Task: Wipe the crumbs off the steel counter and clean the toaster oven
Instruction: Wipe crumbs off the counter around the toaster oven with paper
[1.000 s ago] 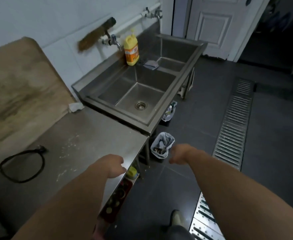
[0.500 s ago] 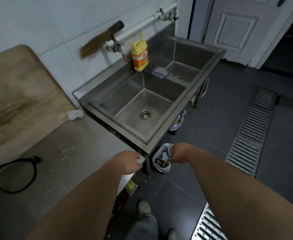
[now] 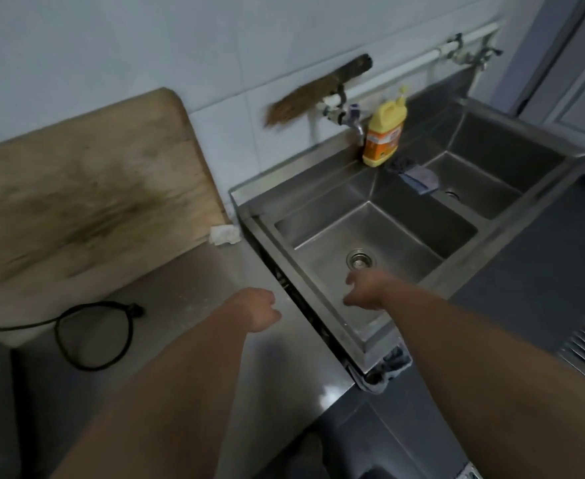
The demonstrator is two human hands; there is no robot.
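Both hands are reaching forward holding nothing. The left hand (image 3: 257,310) is hanging over the steel counter (image 3: 194,305) with its fingers curled under in a loose fist. The right hand (image 3: 363,288) is hovering over the near basin (image 3: 363,236) of the double sink, fingers drooping loosely. That basin is showing only its drain (image 3: 360,259). A blue cloth (image 3: 420,179) is lying draped on the divider between the two basins, and a yellow detergent bottle (image 3: 384,136) is standing on the back ledge beside the tap (image 3: 348,115). On the counter, a black cord (image 3: 94,335) is lying coiled, and a worn wooden board (image 3: 76,191) is leaning against the wall.
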